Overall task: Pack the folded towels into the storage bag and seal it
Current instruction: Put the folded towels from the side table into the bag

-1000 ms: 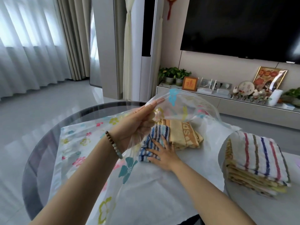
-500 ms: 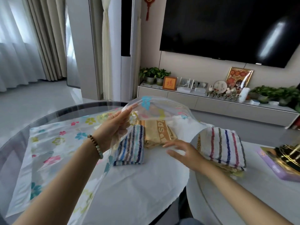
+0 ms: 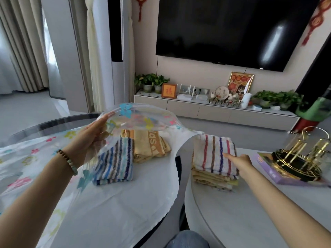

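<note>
A clear storage bag [image 3: 114, 208] printed with coloured flowers lies spread over the round glass table. My left hand [image 3: 89, 138] holds its upper layer lifted, so the mouth gapes toward the right. Inside lie a blue-striped folded towel [image 3: 115, 161] and an orange folded towel [image 3: 148, 145] behind it. On the grey table to the right stands a stack of folded towels [image 3: 214, 158], topped by a white one with red, brown and blue stripes. My right hand [image 3: 239, 161] rests on the right side of that top towel, fingers extended.
A purple box [image 3: 268, 174] carrying a gold wire rack [image 3: 300, 154] sits right of the towel stack. A dark gap separates the two tables. A TV cabinet with plants and ornaments runs along the far wall. My knee shows at the bottom edge.
My right hand left the blue-striped towel inside the bag and moved right to the stack of towels. My left hand keeps the bag mouth lifted. The view has turned to the right.
</note>
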`<state>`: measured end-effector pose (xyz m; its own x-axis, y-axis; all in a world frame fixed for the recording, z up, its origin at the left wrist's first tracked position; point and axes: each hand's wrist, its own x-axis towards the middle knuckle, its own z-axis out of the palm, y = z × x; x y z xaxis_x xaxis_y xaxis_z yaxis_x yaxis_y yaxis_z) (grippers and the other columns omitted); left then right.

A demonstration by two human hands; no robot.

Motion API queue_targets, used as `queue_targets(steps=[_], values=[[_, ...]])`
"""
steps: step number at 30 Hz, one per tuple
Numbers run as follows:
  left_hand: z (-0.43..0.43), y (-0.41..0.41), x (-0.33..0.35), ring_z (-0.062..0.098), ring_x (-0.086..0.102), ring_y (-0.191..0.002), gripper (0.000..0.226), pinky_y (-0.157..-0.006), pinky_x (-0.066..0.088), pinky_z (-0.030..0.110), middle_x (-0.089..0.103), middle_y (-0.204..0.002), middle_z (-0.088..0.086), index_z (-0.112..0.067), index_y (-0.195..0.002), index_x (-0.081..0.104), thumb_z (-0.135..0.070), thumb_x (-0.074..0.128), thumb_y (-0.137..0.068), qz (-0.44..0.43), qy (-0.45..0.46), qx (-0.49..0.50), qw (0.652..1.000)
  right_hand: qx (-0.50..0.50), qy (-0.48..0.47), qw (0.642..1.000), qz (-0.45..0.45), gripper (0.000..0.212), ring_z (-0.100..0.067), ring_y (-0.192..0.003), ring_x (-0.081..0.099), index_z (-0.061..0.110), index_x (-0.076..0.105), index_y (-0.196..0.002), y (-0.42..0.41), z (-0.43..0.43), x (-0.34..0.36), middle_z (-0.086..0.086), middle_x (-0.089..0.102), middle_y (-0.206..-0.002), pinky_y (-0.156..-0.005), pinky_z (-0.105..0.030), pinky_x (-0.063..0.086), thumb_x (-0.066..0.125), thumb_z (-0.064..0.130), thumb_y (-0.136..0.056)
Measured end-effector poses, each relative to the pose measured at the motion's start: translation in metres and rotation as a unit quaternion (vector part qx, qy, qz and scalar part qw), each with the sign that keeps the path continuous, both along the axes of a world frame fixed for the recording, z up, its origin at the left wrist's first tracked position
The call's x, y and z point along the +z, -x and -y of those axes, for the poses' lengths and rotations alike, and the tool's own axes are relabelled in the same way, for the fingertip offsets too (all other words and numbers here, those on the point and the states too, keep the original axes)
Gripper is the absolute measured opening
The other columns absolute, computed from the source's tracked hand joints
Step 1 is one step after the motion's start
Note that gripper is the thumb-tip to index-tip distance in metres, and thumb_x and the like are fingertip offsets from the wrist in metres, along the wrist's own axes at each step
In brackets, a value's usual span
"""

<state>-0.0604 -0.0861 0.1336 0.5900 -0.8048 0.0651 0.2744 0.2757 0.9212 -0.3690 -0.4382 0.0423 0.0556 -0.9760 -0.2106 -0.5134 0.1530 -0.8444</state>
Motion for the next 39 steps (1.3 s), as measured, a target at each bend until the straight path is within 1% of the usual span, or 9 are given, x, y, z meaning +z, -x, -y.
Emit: queue_targets(steps=[6, 10, 13, 15, 19, 24, 29, 34, 39], values=[[-0.01, 0.003, -0.001, 0.0, 0.046, -0.042, 0.045, -0.04, 0.039, 0.01, 0.059, -0.053, -0.01, -0.021, -0.113, 0.06, -0.034, 0.068, -0.07, 0.171, -0.094, 0.039, 0.98, -0.019, -0.026, 0.999, -0.033, 0.088, -0.037, -0.121, 0.053, -0.004, 0.043, -0.133, -0.007, 0.008, -0.003, -0.021, 0.052, -0.135, -0.101, -0.043, 0.046, 0.08, 0.044, -0.068], [-0.019, 0.008, -0.002, 0.017, 0.063, -0.089, 0.078, -0.072, 0.056, 0.03, 0.066, -0.092, 0.011, -0.034, -0.131, 0.043, -0.025, 0.078, -0.062, 0.344, -0.163, 0.062, 0.923, 0.0, -0.044, 0.999, 0.012, 0.083, -0.036, -0.116, 0.057, -0.004, 0.045, -0.132, -0.006, 0.006, 0.004, -0.022, 0.055, -0.133, -0.089, -0.038, 0.049, 0.082, 0.036, -0.07], [-0.025, 0.013, -0.003, 0.027, 0.057, -0.065, 0.095, -0.069, 0.055, 0.042, 0.056, -0.073, 0.012, -0.029, -0.138, 0.034, -0.043, 0.076, -0.054, 0.494, -0.187, 0.086, 0.845, 0.061, -0.051, 0.991, 0.109, 0.067, -0.034, -0.112, 0.06, 0.0, 0.046, -0.134, -0.008, 0.0, 0.019, -0.022, 0.057, -0.131, -0.092, -0.04, 0.05, 0.073, 0.029, -0.08], [-0.029, 0.013, -0.005, 0.022, 0.055, -0.06, 0.091, -0.063, 0.055, 0.04, 0.055, -0.071, 0.004, -0.022, -0.129, 0.04, -0.057, 0.069, -0.05, 0.564, -0.224, 0.112, 0.787, 0.089, -0.046, 0.981, 0.166, 0.058, -0.033, -0.111, 0.062, 0.003, 0.048, -0.133, -0.01, -0.012, 0.039, -0.021, 0.059, -0.13, -0.092, -0.042, 0.05, 0.069, 0.027, -0.085], [-0.037, 0.011, -0.002, 0.007, 0.061, -0.049, 0.069, -0.052, 0.046, 0.019, 0.067, -0.06, -0.002, -0.011, -0.071, 0.059, -0.076, 0.043, -0.055, 0.548, -0.418, 0.102, 0.717, 0.132, 0.027, 0.966, 0.222, 0.044, -0.026, -0.099, 0.062, 0.011, 0.053, -0.124, -0.016, -0.05, 0.083, -0.014, 0.063, -0.123, -0.082, -0.034, 0.05, 0.069, 0.024, -0.085], [-0.042, 0.002, -0.003, 0.011, 0.063, -0.042, 0.063, -0.046, 0.046, 0.015, 0.064, -0.042, 0.0, -0.009, -0.051, 0.061, -0.063, 0.044, -0.078, 0.422, -0.431, 0.066, 0.795, 0.254, 0.039, 0.924, 0.284, 0.036, -0.012, -0.083, 0.07, 0.021, 0.059, -0.11, -0.022, -0.12, 0.126, 0.003, 0.071, -0.099, -0.063, -0.024, 0.056, 0.072, 0.028, -0.077], [-0.057, -0.007, 0.013, 0.007, 0.047, -0.037, 0.038, -0.041, 0.043, 0.018, 0.049, -0.042, -0.006, -0.011, -0.068, 0.048, -0.046, 0.064, -0.072, 0.323, -0.261, 0.118, 0.902, 0.418, -0.042, 0.874, 0.242, 0.046, -0.017, -0.086, 0.074, 0.023, 0.061, -0.11, -0.056, -0.185, 0.121, 0.002, 0.077, -0.096, -0.062, -0.025, 0.059, 0.076, 0.03, -0.067], [-0.08, -0.011, 0.032, 0.001, 0.041, -0.04, 0.013, -0.039, 0.037, 0.013, 0.055, -0.047, -0.014, -0.019, -0.088, 0.059, -0.032, 0.056, -0.085, 0.311, -0.052, 0.179, 0.932, 0.484, -0.124, 0.837, 0.225, 0.038, -0.015, -0.091, 0.072, 0.022, 0.062, -0.113, -0.124, -0.233, 0.083, 0.004, 0.075, -0.102, -0.071, -0.024, 0.058, 0.075, 0.021, -0.078], [-0.091, -0.02, 0.052, -0.005, 0.042, -0.044, 0.018, -0.043, 0.036, 0.008, 0.056, -0.052, -0.021, -0.02, -0.107, 0.06, -0.022, 0.047, -0.094, 0.314, 0.025, 0.21, 0.926, 0.509, -0.213, 0.804, 0.221, 0.032, -0.016, -0.086, 0.073, 0.023, 0.062, -0.113, -0.203, -0.256, 0.061, 0.001, 0.076, -0.097, -0.069, -0.027, 0.059, 0.071, 0.022, -0.083]])
